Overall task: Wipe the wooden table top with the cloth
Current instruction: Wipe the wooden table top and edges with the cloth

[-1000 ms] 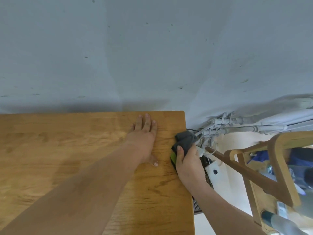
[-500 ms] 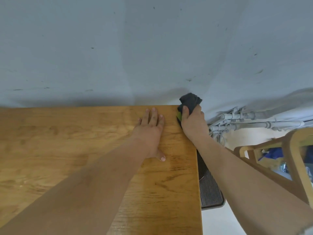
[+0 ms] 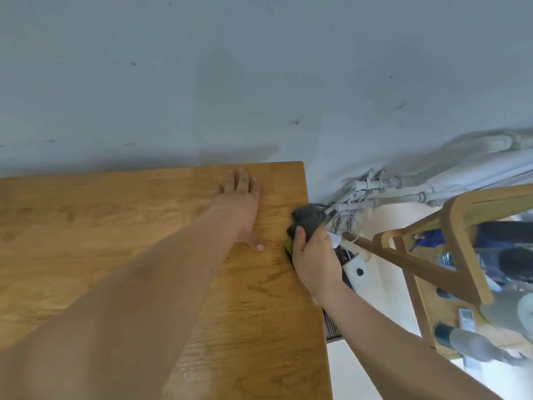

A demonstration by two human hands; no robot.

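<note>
The left hand (image 3: pixel 240 202) lies flat on the wooden worktop (image 3: pixel 86 232) near its far right corner, fingers straight and close together. The right hand (image 3: pixel 313 259) grips the dark grey cloth (image 3: pixel 310 219) — thumb curled over it — at the worktop's right edge, just beside the left thumb.

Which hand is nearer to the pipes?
Right. The right hand, gripping the cloth, is beside the pipes; the left hand lies flat on the table, farther left.
</note>
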